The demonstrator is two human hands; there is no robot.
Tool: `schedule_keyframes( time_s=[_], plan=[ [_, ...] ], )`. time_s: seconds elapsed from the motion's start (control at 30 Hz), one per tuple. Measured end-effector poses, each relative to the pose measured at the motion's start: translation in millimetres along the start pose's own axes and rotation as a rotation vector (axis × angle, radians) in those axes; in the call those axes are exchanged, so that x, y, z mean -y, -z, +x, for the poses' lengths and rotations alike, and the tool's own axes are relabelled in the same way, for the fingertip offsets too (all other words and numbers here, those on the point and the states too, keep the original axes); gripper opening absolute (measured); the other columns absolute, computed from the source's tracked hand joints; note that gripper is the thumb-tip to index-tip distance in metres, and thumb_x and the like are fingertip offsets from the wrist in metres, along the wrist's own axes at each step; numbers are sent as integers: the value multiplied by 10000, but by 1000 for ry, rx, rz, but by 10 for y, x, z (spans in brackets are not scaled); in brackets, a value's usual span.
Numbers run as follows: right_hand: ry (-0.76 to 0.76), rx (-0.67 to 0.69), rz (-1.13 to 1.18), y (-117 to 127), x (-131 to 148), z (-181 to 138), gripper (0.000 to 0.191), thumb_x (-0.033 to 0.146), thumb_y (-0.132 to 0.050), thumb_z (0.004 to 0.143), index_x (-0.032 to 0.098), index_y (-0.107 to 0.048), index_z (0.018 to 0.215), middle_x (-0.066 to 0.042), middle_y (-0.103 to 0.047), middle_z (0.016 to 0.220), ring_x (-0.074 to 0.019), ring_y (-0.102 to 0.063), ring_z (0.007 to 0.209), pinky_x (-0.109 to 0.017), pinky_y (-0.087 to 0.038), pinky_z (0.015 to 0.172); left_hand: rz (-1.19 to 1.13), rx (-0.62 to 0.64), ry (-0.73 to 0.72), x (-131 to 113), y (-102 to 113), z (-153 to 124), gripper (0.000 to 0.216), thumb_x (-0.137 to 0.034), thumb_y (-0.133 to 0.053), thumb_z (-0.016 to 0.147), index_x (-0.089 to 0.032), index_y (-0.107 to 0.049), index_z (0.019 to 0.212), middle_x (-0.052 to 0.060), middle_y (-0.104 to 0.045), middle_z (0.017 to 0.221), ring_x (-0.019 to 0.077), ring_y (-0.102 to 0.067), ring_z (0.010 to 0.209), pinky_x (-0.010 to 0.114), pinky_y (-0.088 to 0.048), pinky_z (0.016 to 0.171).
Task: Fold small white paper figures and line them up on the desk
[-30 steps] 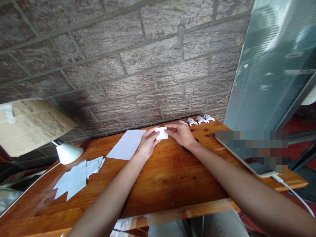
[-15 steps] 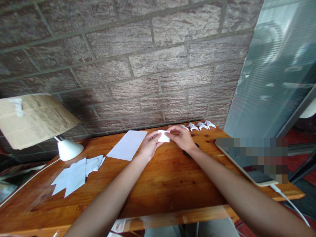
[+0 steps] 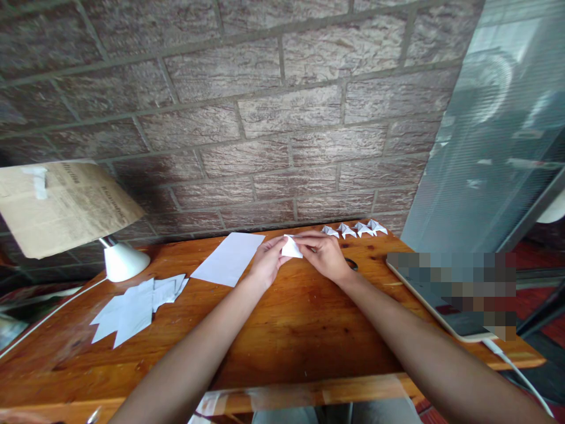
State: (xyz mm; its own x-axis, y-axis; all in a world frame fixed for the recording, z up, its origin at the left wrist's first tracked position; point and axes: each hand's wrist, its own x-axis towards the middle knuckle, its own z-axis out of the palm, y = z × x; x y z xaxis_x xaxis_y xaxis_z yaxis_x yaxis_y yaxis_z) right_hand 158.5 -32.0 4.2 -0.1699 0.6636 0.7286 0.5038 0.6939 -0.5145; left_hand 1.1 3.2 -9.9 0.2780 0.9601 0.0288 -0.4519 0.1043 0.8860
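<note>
Brick wall stands behind the wooden bench (image 3: 286,330). Near its far edge, the left hand (image 3: 267,262) and the right hand (image 3: 326,256) both pinch one small folded paper (image 3: 291,247) with the fingertips. One flat white sheet (image 3: 228,258) lies just to the left, and four folded paper figures (image 3: 354,229) stand in a row to the right. The print on the lamp shade (image 3: 66,203) is too blurred to read.

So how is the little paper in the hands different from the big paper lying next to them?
The little paper is folded, with a pointed corner sticking up; the big paper is a flat rectangle. The little paper is pinched between the left hand and right hand; the big paper lies on the table, untouched. The little paper is much smaller than the big paper. Both are plain white.
</note>
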Motion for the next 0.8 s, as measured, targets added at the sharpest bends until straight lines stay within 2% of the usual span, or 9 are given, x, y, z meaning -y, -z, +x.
schedule_keyframes(
  time_s=[0.13,0.27,0.43,0.6,0.8],
  plan=[
    [103,75,-69,17,-13,3,240,225,-552,872,279,-739,1011,-57,-704,1045,-191,-670,925,-340,-530,843,-16,-13,-8,0,8,10,257,-311,-796,629,-143,-720,809,58,-707,789,145,-634,731,318,-500,797],
    [142,103,-93,21,-32,7,227,258,-560,879,286,-737,1018,-62,-686,1054,-196,-657,942,-346,-525,853,-22,-39,-17,-7,5,11,249,-305,-800,620,-140,-714,786,52,-699,767,147,-627,718,336,-500,803],
    [178,114,-116,10,-65,-1,224,267,-546,892,277,-743,998,-69,-667,1055,-189,-646,952,-337,-526,853,-46,-17,-1,-39,-9,-8,261,-310,-807,608,-141,-716,785,41,-696,760,132,-617,701,302,-501,765],
    [165,92,-106,-24,-75,-11,246,288,-554,890,278,-715,1075,-72,-650,1071,-193,-631,982,-344,-518,876,-45,18,-27,-60,11,-11,260,-330,-800,625,-133,-714,771,31,-689,742,119,-602,682,271,-491,726],
    [120,102,-13,-15,25,12,248,294,-548,891,277,-713,1075,-67,-655,1051,-191,-621,980,-354,-508,885,4,69,-71,-51,38,13,305,-349,-800,635,-129,-731,835,59,-708,831,135,-620,745,277,-478,765]
  ],
)
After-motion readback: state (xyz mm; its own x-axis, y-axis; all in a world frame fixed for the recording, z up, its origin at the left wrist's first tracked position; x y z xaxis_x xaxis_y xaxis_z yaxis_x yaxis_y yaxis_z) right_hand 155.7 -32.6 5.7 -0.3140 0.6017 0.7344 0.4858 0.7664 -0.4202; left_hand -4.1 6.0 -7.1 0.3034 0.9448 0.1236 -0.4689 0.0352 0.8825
